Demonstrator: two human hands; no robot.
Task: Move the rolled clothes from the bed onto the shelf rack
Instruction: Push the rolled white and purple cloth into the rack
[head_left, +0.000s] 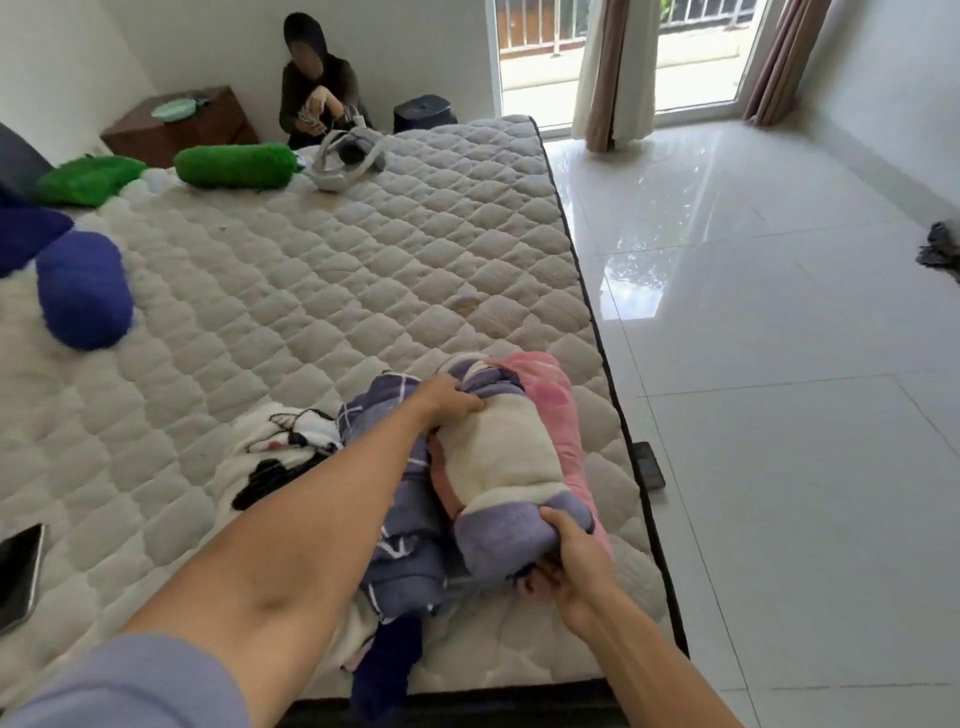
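Head view: we list first our left hand (451, 402), fingers curled together and clamped on the far end of the rolled blanket (498, 467), with the thumb lying across its white plush. Our right hand (574, 564) grips the near, purple end of the same roll, thumb on top and fingers tucked beneath; how far those lower fingers spread we cannot tell. The rolled blanket lies lengthwise near the right edge of the mattress (311, 270), held at both ends between our hands. Just beside it on the right, touching, is a pink blanket (545, 389). On its left, and partly under it, lies a purple checked cloth (400, 551), crumpled. Further left, touching that cloth, is a white and black cloth (280, 447). Also on the mattress are a blue bolster (83, 296) at the left edge, a green bolster (234, 166) and a green pillow (88, 179) at the far end, a grey strapped item (348, 156) beside the green bolster, and a dark phone (21, 577) at the near left. Of holders we note only a wooden side table (208, 130) past the mattress, bearing a green plate (174, 109). A seated person (317, 88) is against the far wall, next to a black stool (423, 111). A second phone (652, 465) lies on the tiled floor (779, 364), just beside the mattress edge.
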